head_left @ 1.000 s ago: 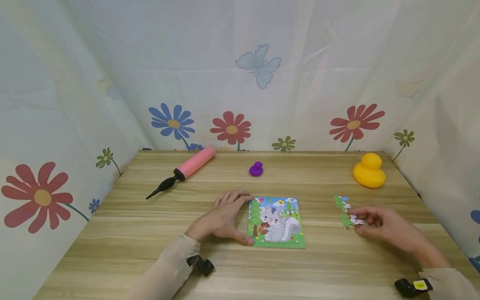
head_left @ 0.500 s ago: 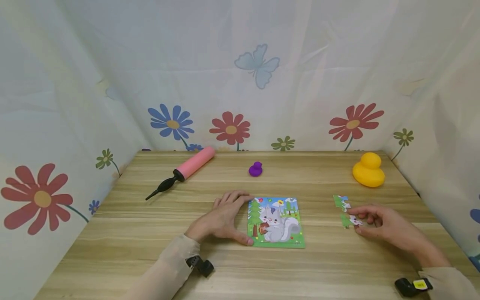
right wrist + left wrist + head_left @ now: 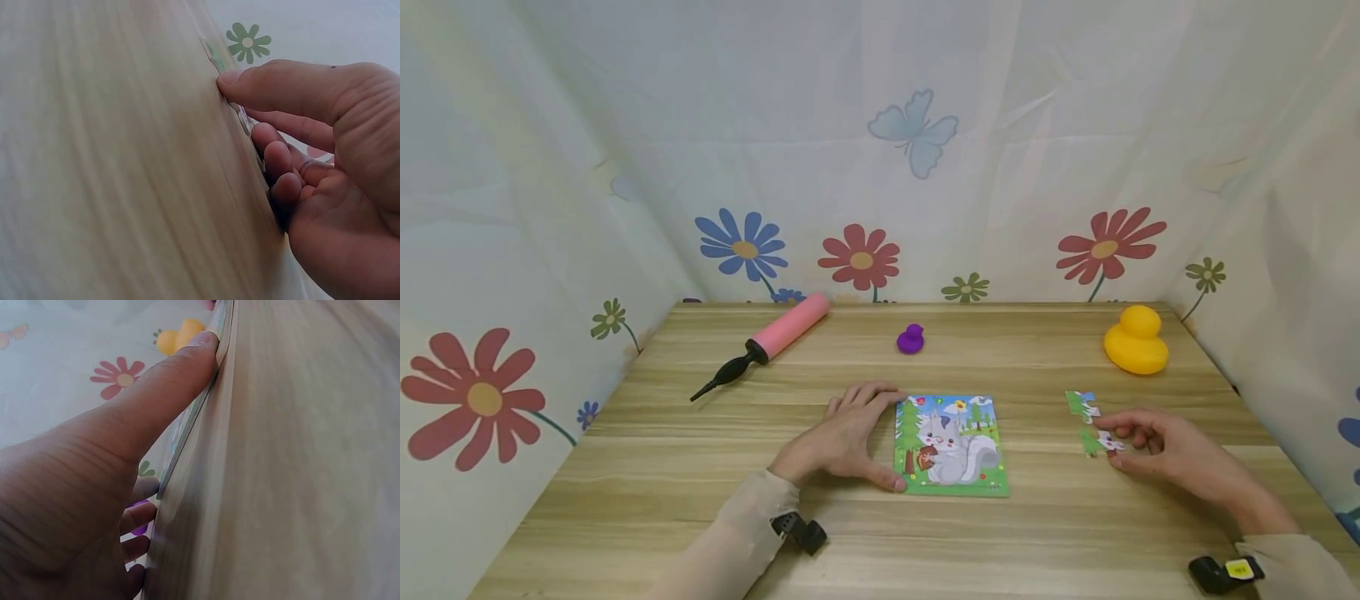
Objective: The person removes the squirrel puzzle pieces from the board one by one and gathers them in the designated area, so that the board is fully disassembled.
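A square jigsaw puzzle (image 3: 955,450) with a grey squirrel picture lies flat on the table. My left hand (image 3: 842,442) rests at its left side, the thumb on the near corner and the index finger by the far corner. In the left wrist view that thumb (image 3: 169,387) lies along the puzzle's thin edge. To the right, my right hand (image 3: 1172,454) pinches a green and white puzzle piece (image 3: 1091,443) between thumb and index finger, low at the table. Another puzzle piece (image 3: 1078,404) lies just beyond it. The right wrist view shows the other fingers (image 3: 278,159) curled under.
A pink and black hand pump (image 3: 790,327) lies at the back left of the wooden table (image 3: 880,550). Behind the puzzle sits a small purple duck (image 3: 911,340). At the back right stands a larger yellow duck (image 3: 1137,342). Flowered curtain (image 3: 775,125) surrounds the table.
The pinched piece has turned or shifted slightly in my right hand's fingers, toward the other loose piece. My left hand and the squirrel puzzle stay where they were.
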`<state>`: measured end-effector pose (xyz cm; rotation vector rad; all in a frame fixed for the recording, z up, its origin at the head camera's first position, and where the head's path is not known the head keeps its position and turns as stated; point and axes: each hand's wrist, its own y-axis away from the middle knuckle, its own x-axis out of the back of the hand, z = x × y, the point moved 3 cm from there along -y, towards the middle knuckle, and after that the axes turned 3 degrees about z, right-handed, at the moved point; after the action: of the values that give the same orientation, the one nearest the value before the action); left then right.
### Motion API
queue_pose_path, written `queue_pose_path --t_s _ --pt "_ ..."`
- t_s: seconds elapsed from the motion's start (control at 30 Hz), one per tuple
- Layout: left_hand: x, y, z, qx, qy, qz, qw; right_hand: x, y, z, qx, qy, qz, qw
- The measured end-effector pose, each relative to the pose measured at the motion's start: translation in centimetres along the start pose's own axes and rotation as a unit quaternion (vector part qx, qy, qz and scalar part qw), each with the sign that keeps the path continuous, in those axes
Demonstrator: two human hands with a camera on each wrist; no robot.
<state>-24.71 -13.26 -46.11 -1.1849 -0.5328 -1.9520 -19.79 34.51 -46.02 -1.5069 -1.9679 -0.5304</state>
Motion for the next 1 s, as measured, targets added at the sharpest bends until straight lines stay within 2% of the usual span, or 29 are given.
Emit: queue_pose_path --t_s 0.1,0.23,0.33,0.47,0.6,0.83,1.0 --pt "0.0 0.0 0.1 0.001 0.001 -0.002 1.0000 0.1 -0.1 0.1 -0.018 -0.004 0.000 1.000" --pt "0.0 0.0 0.2 0.001 -0.002 -0.006 1.0000 0.3 -0.1 -0.1 -0.046 -0.006 0.022 0.999" --pt "0.0 -0.1 0.2 0.001 -0.005 -0.008 1.0000 0.5 -0.4 -1.2 -0.041 -0.012 0.050 0.998" --pt "0.0 0.0 0.1 0.002 -0.005 -0.005 1.0000 0.8 -1.2 -3.5 -0.012 -0.035 0.077 0.996" --pt "-0.1 0.1 0.1 0.001 -0.003 -0.004 1.0000 0.6 -1.9 -5.9 0.026 -0.063 0.086 0.994" --pt "0.0 0.0 0.0 0.001 -0.006 -0.001 1.0000 -0.8 -3.7 -9.9 0.083 -0.102 0.080 0.988" --pt "0.0 0.0 0.0 0.002 -0.008 -0.003 1.0000 -2.2 -5.1 -11.8 0.103 -0.133 0.058 0.984"
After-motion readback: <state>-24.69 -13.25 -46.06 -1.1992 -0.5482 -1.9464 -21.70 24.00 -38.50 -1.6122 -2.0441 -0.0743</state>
